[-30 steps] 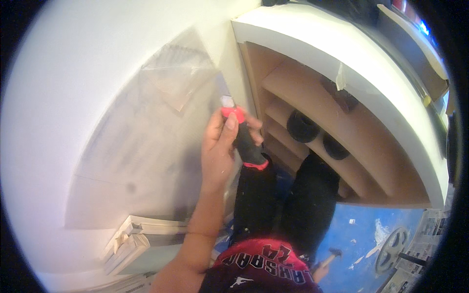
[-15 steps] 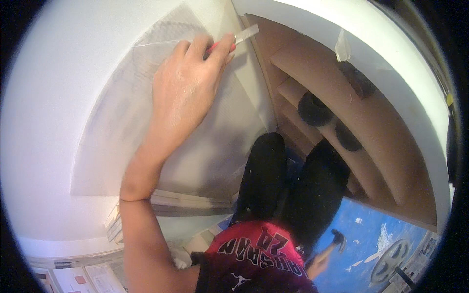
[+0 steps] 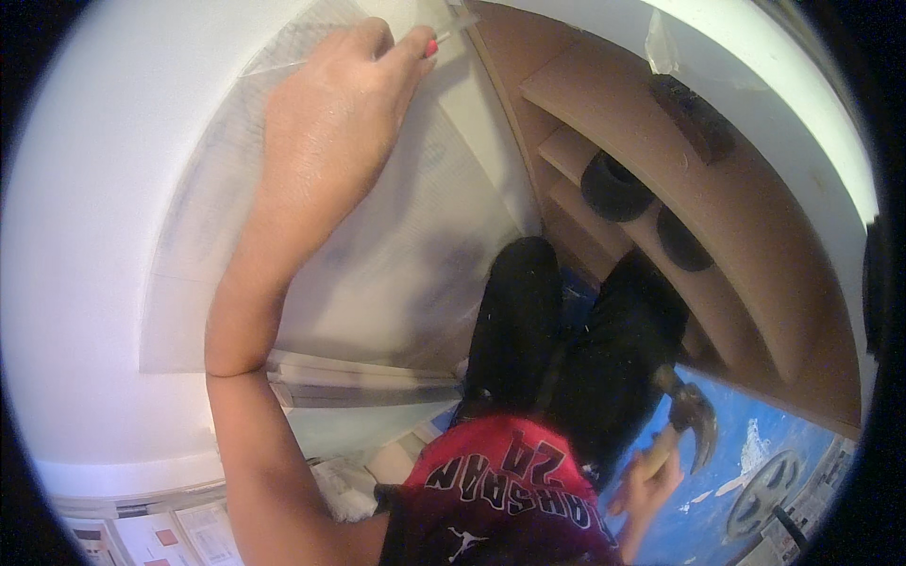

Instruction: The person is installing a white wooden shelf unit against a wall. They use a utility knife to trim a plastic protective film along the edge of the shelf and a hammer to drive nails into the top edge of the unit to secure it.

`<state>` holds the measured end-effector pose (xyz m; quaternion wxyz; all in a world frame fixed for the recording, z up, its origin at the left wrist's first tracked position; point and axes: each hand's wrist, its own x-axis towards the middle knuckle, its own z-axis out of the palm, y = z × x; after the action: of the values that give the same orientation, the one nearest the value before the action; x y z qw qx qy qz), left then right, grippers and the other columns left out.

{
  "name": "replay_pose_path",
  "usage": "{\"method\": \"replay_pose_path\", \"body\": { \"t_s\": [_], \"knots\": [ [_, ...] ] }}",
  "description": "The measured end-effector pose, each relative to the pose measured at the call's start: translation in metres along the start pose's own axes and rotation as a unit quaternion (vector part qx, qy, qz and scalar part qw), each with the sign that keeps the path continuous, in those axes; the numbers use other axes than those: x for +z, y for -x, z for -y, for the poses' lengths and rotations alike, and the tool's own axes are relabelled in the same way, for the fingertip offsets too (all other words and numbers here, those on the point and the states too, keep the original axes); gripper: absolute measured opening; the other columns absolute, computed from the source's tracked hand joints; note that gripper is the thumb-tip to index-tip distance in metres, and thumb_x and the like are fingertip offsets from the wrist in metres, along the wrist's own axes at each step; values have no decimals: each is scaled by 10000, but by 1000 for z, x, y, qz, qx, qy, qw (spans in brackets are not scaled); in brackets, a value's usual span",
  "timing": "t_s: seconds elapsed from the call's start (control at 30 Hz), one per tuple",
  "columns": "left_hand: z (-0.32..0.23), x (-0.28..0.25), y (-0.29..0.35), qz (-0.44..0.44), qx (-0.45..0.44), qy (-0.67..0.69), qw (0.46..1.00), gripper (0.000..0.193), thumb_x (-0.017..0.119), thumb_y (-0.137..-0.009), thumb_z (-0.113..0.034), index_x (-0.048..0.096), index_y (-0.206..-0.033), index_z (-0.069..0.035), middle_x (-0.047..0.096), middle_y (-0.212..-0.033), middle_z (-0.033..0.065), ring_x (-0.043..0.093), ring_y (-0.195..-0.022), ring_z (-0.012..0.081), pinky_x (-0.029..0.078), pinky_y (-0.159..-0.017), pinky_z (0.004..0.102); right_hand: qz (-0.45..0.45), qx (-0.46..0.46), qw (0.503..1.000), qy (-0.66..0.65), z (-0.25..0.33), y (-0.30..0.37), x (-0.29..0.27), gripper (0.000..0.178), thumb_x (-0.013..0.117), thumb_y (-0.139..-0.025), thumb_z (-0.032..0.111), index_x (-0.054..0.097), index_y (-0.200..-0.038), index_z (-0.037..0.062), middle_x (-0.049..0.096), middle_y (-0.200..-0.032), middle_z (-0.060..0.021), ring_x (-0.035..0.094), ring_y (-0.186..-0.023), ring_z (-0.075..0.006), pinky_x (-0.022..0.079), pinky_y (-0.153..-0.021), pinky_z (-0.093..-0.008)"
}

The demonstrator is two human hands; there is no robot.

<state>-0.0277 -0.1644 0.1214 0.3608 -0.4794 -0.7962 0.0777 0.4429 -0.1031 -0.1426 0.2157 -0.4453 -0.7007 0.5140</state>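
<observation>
My left hand (image 3: pixel 330 123) is raised at the upper left, its fingers closed round a chisel (image 3: pixel 431 46) with a red handle and a flat metal blade. The blade points to the right, by the edge where the pale panel (image 3: pixel 415 255) meets the brown shelving unit (image 3: pixel 538 57); whether it touches that edge I cannot tell. Low on the right, my right hand (image 3: pixel 651 486) grips the wooden handle of a claw hammer (image 3: pixel 696 424). The hammer's head is up, beside my right leg and well away from the chisel.
Two dark round rolls (image 3: pixel 615 187) sit on the shelves. A blue, paint-marked surface (image 3: pixel 717 509) with a grey spoked wheel (image 3: pixel 764 491) lies at the lower right. Stacked boards (image 3: pixel 359 382) lean at the panel's foot. My black-clad legs (image 3: pixel 514 321) fill the middle.
My left hand with the chisel has shifted up and slightly left in the picture. The hammer in my right hand has come up and shows larger.
</observation>
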Motion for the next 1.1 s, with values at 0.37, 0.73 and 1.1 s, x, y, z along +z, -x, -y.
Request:
{"method": "replay_pose_path", "body": {
  "t_s": [0.37,0.73,1.1],
  "knots": [
    [-7,3,-17,-10,-8,-23,1000,281,578,-1023,-351,718,-1180,-164,681,-939,90,694,-877,309,559,-687,446,78,-152,984,47,20,-64,84,518,868,-777,216,670,-1192,-21,714,-1005,-153,685,-927,-305,535,-860,-412],
    [1,5,-23,-26,-6,1,1000,267,564,-1023,-321,698,-1154,-131,655,-926,114,686,-875,329,566,-684,460,126,-103,864,-477,176,-135,202,283,665,-1002,115,542,-1237,15,612,-735,-19,562,-482,-105,470,-444,-277],
    [1,3,-17,-35,-8,18,999,238,583,-1005,-284,686,-1146,-122,648,-934,105,681,-915,305,573,-683,457,40,-258,872,-414,256,-231,278,283,681,-1000,187,553,-1154,-13,634,-714,-35,598,-524,-98,477,-473,-277]
  ]
}}
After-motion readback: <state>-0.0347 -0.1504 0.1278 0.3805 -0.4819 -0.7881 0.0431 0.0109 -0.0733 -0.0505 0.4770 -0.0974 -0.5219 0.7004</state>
